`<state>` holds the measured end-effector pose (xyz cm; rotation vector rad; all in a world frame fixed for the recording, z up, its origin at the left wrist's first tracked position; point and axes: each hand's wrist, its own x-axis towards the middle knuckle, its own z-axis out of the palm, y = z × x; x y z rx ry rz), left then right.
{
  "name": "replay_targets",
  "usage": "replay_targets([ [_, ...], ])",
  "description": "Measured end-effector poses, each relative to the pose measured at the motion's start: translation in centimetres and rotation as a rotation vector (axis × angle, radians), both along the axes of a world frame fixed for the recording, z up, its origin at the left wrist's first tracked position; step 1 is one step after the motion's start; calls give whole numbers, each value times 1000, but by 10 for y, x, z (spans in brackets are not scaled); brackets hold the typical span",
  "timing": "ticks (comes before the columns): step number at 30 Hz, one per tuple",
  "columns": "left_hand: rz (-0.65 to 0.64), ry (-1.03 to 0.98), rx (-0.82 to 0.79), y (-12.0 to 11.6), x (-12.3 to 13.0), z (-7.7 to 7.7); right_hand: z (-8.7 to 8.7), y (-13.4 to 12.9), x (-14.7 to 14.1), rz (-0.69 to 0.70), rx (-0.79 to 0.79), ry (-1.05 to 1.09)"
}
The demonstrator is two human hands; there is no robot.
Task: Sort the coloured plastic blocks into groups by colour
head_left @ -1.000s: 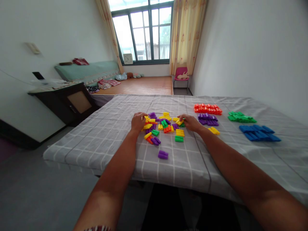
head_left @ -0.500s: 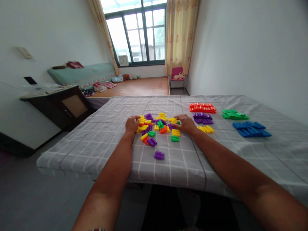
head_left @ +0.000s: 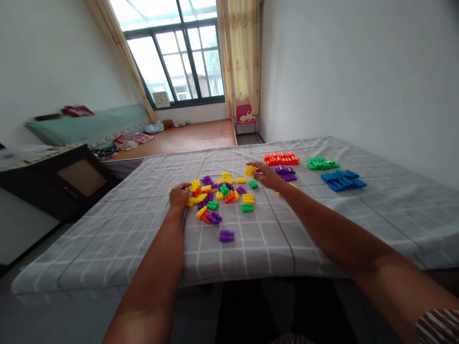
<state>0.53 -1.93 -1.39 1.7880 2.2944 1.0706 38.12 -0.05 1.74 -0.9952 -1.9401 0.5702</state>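
Observation:
Mixed plastic pieces in yellow, purple, orange and green lie in a loose pile, with green pieces (head_left: 224, 190) near its middle. At the pile's left edge my left hand (head_left: 179, 196) has its fingers curled against yellow pieces (head_left: 195, 200); whether it grips one is unclear. My right hand (head_left: 264, 175) pinches a yellow piece (head_left: 250, 170) just beyond the pile's right side. A purple piece (head_left: 226, 236) lies apart, nearer the front edge. Behind my right wrist, a few yellow pieces are mostly hidden.
Sorted rows of orange (head_left: 281, 158), purple (head_left: 286, 173), green (head_left: 322, 163) and blue pieces (head_left: 343, 180) lie on the right of the cloth-covered table (head_left: 143, 239). Beyond it are a bed (head_left: 193, 136), a pink chair (head_left: 245, 114) and a dark cabinet (head_left: 68, 181).
My right hand has lifted a yellow piece away from the pile, toward the sorted rows. My left hand stays by the pile. The camera view has turned right.

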Motion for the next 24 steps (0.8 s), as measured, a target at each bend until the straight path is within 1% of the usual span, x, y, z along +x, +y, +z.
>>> replay_targets([
  [2, -1, -14, -7, 0, 0, 0, 8, 0, 37, -39, -122, 42],
  [4, -3, -25, -14, 0, 0, 0, 10, -4, 81, -149, -208, 40],
  [7, -2, -28, -16, 2, 1, 1, 2, -15, 139, -376, -310, -49],
  [8, -4, -25, -15, 3, 1, 1, -2, -19, 152, -420, -347, -91],
  [9, -6, -22, -13, 3, 1, 1, -7, -22, 162, -432, -379, -140],
  [12, -5, -24, -13, 2, 1, 1, -18, -26, 171, -363, -403, -295],
  [15, 7, -26, -21, 0, -1, -1, -20, -25, 170, -302, -353, -392],
  [20, 6, -12, -11, 2, -4, -3, -18, -29, 174, -319, -312, -444],
  [24, 13, -20, -18, 4, -4, -3, -21, -31, 175, -277, -333, -439],
])
